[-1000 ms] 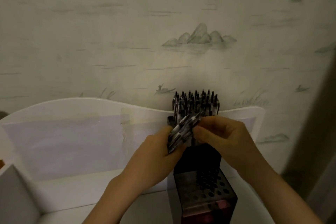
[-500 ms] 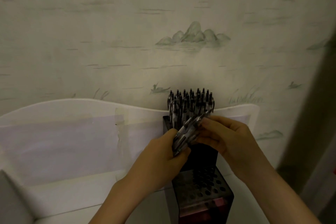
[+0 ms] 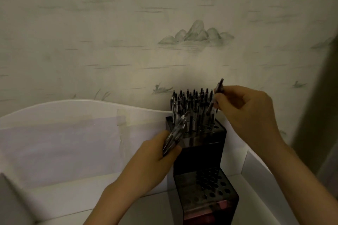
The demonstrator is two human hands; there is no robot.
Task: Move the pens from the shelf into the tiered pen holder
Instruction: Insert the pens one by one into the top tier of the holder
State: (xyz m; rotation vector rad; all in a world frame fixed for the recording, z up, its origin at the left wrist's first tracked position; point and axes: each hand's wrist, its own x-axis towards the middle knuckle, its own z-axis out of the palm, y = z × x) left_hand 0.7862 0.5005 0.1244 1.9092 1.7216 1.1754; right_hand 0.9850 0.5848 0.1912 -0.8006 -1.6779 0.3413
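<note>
We hold one pen pinched in our right hand over the tiered pen holder, a bundle of pens gripped in our left hand. Risk: crowded top tier (few free holes), so the tip may snag neighbouring pens.

Glossy dark plastic pen holder, perforated tiers

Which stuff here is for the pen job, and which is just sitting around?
For the job:
pen holder
pens in holder
bundle of pens held by left hand
single pen pinched by right hand

Just there:
white shelf
wallpaper
</note>
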